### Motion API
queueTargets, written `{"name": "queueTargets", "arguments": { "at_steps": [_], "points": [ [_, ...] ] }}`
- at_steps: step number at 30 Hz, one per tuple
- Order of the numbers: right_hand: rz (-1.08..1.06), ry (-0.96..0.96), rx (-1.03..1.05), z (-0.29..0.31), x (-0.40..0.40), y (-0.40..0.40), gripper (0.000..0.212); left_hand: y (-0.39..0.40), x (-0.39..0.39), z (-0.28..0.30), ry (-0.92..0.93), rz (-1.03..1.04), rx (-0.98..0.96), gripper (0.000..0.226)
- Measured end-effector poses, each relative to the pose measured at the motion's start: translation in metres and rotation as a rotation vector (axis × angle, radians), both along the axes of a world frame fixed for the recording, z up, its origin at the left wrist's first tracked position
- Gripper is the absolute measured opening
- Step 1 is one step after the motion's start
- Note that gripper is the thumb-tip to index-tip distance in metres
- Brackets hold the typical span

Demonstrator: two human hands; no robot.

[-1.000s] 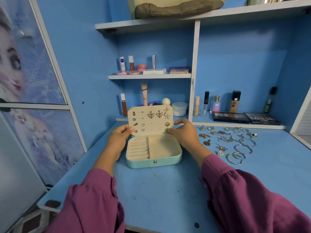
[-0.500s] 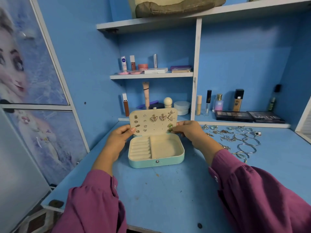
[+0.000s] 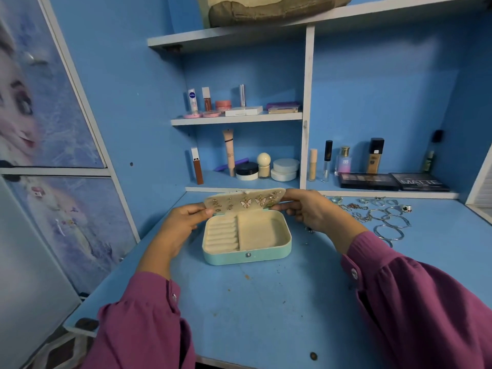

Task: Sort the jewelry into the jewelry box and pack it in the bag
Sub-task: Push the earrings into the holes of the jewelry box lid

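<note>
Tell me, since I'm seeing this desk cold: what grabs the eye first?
The open mint jewelry box at desk centre, its earring panel pinched by the left hand and right hand. Right of it, loose bangles and rings lie scattered on the blue desk.

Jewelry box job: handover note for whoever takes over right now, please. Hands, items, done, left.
Left hand pinches the left end of the earring panel; right hand grips its right end, panel tilted over the open jewelry box.
Done: earrings pinned on the panel; box compartments bare.
Left: bangles, rings and chains lie loose on the desk, right of the box. Sort them in, close the box, pack it. The bag may be the one on the top shelf.
</note>
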State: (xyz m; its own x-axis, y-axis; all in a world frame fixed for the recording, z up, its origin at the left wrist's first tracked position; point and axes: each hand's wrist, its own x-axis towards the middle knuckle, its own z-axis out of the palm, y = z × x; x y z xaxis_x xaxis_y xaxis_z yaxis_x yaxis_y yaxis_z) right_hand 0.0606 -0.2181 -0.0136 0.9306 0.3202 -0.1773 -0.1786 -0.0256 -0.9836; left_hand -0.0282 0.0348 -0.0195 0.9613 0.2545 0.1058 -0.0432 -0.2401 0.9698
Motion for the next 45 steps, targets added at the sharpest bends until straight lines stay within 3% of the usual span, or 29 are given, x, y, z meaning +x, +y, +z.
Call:
{"name": "queueTargets", "arguments": {
  "at_steps": [9, 11, 15, 17, 19, 21, 23, 26, 28, 30, 35, 39, 45],
  "points": [
    [0.031, 0.01, 0.058, -0.003, 0.001, -0.003, 0.016, -0.007, -0.002, 0.006, -0.012, 0.127, 0.046, 0.029],
    [0.028, 0.012, 0.059, -0.003, 0.002, -0.003, 0.015, -0.01, 0.0, 0.007, -0.178, 0.282, 0.106, 0.033],
    [0.037, 0.003, 0.062, -0.002, 0.002, -0.004, 0.017, -0.035, -0.007, 0.014, -0.799, 0.576, 0.368, 0.023],
    [0.045, -0.003, 0.062, -0.002, 0.003, -0.004, 0.016, -0.069, -0.019, 0.017, -1.032, 0.516, 0.527, 0.019],
    [0.045, -0.007, 0.072, -0.004, 0.005, -0.003, 0.017, -0.102, -0.026, 0.015, -1.125, 0.258, 0.69, 0.02],
    [0.048, -0.005, 0.1, -0.008, 0.007, -0.004, 0.017, -0.124, -0.024, 0.006, -1.084, -0.03, 0.88, 0.021],
    [0.056, -0.007, 0.103, -0.01, 0.008, -0.003, 0.016, -0.133, -0.014, -0.009, -0.97, -0.159, 1.076, 0.022],
    [0.049, -0.021, 0.108, -0.01, 0.009, -0.003, 0.018, -0.14, -0.005, -0.023, -0.797, -0.135, 1.316, 0.029],
    [0.041, -0.019, 0.128, -0.011, 0.009, -0.003, 0.02, -0.145, -0.004, -0.023, -0.74, -0.098, 1.39, 0.021],
    [0.026, -0.008, 0.139, -0.011, 0.009, -0.003, 0.021, -0.15, -0.004, -0.022, -0.705, -0.068, 1.436, 0.013],
    [0.009, 0.021, 0.152, -0.01, 0.01, -0.002, 0.031, -0.158, -0.003, -0.023, -0.591, -0.066, 1.456, 0.016],
    [0.021, 0.037, 0.169, -0.009, 0.008, -0.002, 0.027, -0.161, -0.002, -0.024, -0.52, -0.076, 1.456, 0.023],
    [0.038, 0.069, 0.208, -0.008, 0.006, -0.003, 0.037, -0.166, -0.001, -0.023, -0.508, -0.052, 1.473, 0.022]
  ]
}}
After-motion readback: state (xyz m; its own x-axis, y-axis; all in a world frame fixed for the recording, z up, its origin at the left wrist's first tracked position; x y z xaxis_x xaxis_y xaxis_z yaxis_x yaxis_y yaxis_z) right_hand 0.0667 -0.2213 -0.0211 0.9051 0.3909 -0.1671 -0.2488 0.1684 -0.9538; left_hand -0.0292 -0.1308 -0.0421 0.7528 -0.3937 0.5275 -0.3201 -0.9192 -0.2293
